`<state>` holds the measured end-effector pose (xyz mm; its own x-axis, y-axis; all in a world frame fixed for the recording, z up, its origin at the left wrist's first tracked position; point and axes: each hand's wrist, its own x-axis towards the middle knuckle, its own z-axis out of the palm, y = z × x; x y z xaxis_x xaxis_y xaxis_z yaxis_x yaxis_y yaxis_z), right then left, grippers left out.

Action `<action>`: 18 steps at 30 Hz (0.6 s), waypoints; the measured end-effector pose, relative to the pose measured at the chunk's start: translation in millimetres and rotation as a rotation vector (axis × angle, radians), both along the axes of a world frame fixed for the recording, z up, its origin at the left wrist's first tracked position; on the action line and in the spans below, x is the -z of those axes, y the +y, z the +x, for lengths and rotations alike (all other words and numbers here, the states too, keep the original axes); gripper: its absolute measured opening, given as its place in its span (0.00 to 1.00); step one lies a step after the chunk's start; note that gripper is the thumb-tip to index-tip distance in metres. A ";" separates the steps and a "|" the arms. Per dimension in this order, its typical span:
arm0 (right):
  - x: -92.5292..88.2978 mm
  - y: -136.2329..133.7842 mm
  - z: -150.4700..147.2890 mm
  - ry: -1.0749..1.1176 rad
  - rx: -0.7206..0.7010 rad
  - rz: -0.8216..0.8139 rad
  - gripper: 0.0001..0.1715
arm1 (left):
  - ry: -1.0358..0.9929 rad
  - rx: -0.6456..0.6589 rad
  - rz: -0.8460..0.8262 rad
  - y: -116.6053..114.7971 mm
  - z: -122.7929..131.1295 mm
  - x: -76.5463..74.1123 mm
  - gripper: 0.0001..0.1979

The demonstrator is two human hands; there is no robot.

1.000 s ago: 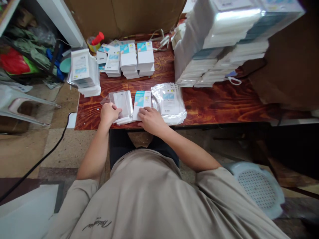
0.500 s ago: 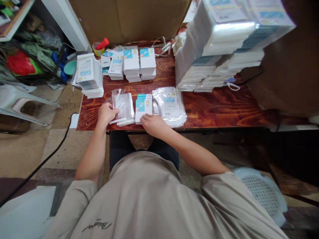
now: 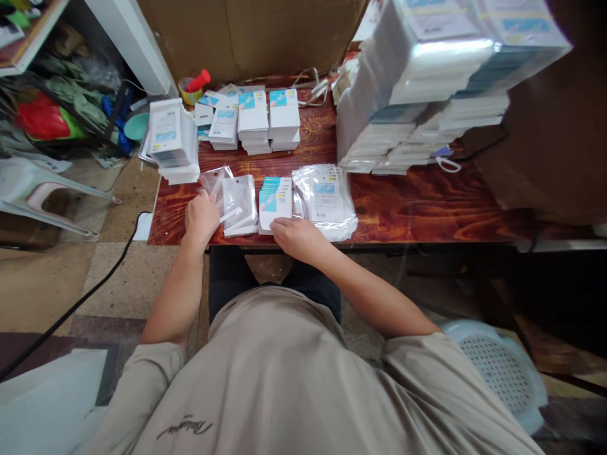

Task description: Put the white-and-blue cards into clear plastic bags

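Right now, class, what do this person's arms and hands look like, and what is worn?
The left hand and right hand are bare and ungloved. Short grey-beige sleeves leave the forearms uncovered; the matching shirt carries dark script lettering.

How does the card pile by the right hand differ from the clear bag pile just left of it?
The card pile is printed blue and white; the clear bag pile is see-through film. The right hand touches the card pile, while the clear bag pile lies nearer the left hand. Both lie on the wooden table, near its front edge.
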<state>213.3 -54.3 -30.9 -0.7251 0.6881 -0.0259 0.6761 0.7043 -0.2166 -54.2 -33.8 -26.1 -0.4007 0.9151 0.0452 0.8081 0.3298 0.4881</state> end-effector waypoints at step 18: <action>12.7 -18.9 11.0 1.353 0.886 -0.487 0.25 | -1.301 -0.145 0.349 -3.7 61.6 12.1 0.22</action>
<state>224.3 -73.2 -43.6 0.1739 0.9822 -0.0705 -0.0406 -0.0644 -0.9971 7.4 -37.5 -38.2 -0.4216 0.8800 -0.2186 -0.3307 0.0752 0.9407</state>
